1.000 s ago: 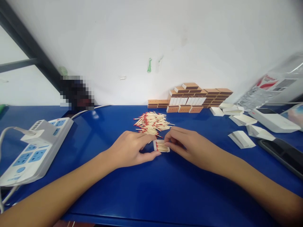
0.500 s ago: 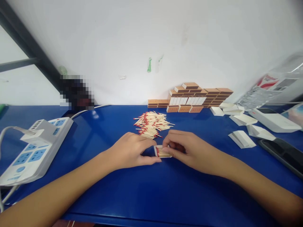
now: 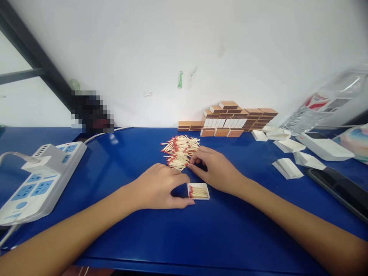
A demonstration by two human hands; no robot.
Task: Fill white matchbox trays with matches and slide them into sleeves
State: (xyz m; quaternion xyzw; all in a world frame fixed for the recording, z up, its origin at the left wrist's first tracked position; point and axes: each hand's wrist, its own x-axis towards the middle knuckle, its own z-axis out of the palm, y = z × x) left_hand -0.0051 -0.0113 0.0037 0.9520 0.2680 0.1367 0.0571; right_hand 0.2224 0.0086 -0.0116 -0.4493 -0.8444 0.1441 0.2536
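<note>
A small white matchbox tray (image 3: 203,197) lies on the blue table, with red-headed matches (image 3: 198,191) inside, heads toward the left. My left hand (image 3: 162,188) holds its left end, thumb at the near corner and index finger at the far corner. Beyond the tray is a loose heap of matches (image 3: 179,147). At the heap's right edge, my right hand (image 3: 214,166) has its thumb and fingertips pinched together on matches; how many is hidden.
Stacked matchboxes (image 3: 224,112) stand against the wall. Several folded white paper pieces (image 3: 288,168) lie at right, near a black phone (image 3: 339,191), a white device (image 3: 324,146) and a tilted plastic bottle (image 3: 322,101). A power strip (image 3: 46,188) with cables sits at left.
My right hand has moved from inside the tray out to the match heap. The tray now shows fully. My left hand stays at its end.
</note>
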